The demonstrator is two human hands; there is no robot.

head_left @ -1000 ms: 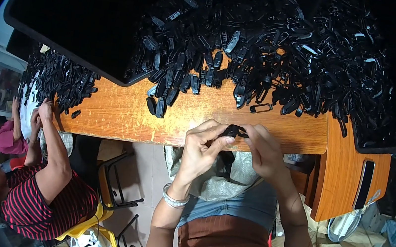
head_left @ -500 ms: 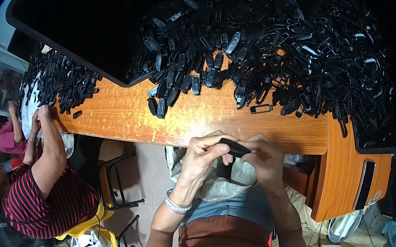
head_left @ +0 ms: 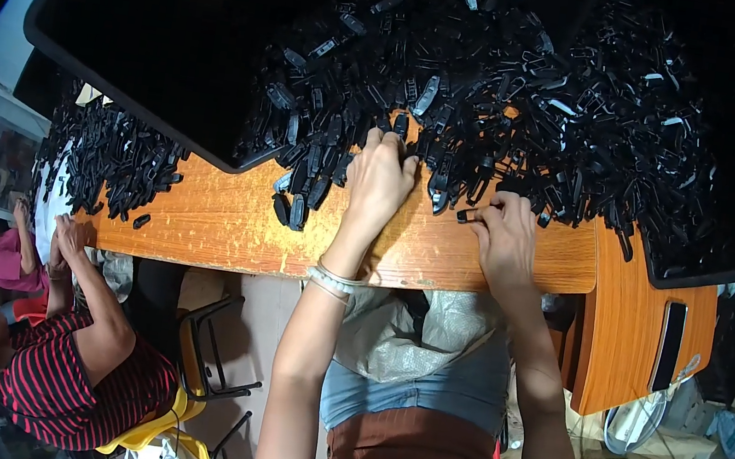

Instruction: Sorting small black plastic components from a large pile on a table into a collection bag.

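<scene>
Though partly covered by the right hand, shows as a slim black frame on the tabletop, with one end just left of the thumb. Right fingers bent toward the thumb; cannot tell whether closed on the frame or only touching. Farther left, left hand with fingers bent down into the near fringe of a heap of black cases; cannot tell a grip from a touch, with fingertips hidden. Possible trouble: a bend or slip of the frame, from a pinch too close to the end; a slide of loose cases toward the tabletop's edge behind the fingers, from a push or tug by the left hand. Could also drag along neighbouring cases, because of the crowding around both sets of fingertips. Behind both hands' fingers, below tabletop level, a pale woven sack with something dark in the mouth, too unclear to name. Well right of the right fingers, a clear tub with a whitish item inside.
</scene>
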